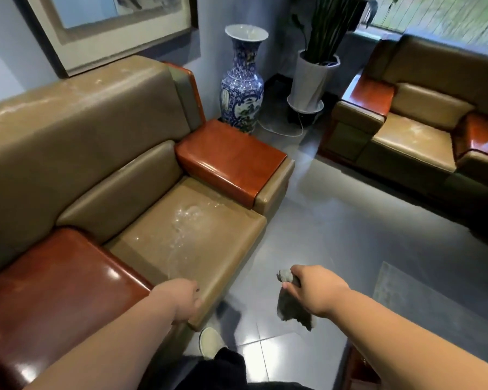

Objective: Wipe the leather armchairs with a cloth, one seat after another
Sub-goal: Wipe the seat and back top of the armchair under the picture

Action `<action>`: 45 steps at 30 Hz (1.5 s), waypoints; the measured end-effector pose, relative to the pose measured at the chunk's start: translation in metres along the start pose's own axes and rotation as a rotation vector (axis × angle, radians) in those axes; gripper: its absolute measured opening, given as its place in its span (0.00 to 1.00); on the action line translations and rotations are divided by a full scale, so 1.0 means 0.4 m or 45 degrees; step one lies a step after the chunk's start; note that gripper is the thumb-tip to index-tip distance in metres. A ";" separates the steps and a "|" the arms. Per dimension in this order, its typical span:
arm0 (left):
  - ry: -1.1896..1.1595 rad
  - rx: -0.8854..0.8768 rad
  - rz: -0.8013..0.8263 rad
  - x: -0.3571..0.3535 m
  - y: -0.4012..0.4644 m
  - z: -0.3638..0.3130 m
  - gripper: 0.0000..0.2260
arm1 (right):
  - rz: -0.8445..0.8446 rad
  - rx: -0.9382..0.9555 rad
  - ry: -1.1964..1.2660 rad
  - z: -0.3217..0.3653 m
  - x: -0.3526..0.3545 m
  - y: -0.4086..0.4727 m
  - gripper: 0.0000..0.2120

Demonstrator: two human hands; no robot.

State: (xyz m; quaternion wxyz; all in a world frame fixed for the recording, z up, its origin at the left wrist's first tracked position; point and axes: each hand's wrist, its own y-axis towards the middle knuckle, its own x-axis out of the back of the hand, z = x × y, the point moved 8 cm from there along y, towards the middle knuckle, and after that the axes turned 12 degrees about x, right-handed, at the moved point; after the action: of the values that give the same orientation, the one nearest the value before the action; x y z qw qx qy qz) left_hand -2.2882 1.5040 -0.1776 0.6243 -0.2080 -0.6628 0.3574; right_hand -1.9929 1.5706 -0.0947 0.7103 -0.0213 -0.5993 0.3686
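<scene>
Loosely, the grey cloth (292, 305) hangs beneath right-hand fingers (289, 285).

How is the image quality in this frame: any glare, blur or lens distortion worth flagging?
Head view: strong wide-angle bending at the edges; bright glare on the glossy red-brown wooden armrests and grey floor tiles; shiny streaks on the tan leather seat cushion; window area top right smeared; the grey cloth gripped by the right hand looks slightly soft; left hand reasonably sharp.
</scene>
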 end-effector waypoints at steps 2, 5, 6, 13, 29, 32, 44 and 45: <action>0.037 0.020 0.064 0.030 0.059 0.021 0.24 | 0.027 -0.018 -0.016 -0.032 0.057 0.059 0.15; -0.007 0.007 0.019 0.132 0.130 0.021 0.24 | 0.018 -0.044 0.019 -0.071 0.124 0.155 0.15; -0.053 -0.004 -0.006 0.169 0.141 0.021 0.24 | 0.027 -0.046 0.025 -0.074 0.138 0.186 0.15; -0.337 0.111 -0.020 0.206 0.218 0.121 0.24 | 0.253 0.141 -0.013 0.020 0.118 0.403 0.15; -1.047 0.982 0.235 -0.277 0.089 0.244 0.20 | 0.864 0.841 -0.524 0.238 -0.102 0.872 0.20; -1.185 1.010 0.252 -0.287 0.147 0.124 0.20 | 0.847 0.931 -0.599 0.277 -0.121 0.955 0.20; -0.911 1.101 -0.188 -0.312 0.397 0.307 0.27 | 0.944 1.001 -0.399 0.352 -0.503 1.087 0.14; -0.851 1.077 -0.197 -0.331 0.419 0.338 0.30 | 0.956 1.000 -0.369 0.370 -0.549 1.097 0.14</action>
State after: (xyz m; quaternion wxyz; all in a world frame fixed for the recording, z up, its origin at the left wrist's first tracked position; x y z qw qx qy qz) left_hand -2.4308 1.4898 -0.3859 0.4332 0.2357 -0.6368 0.5926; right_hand -2.3420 1.7083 -0.4439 0.3954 0.0839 -0.4599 0.7907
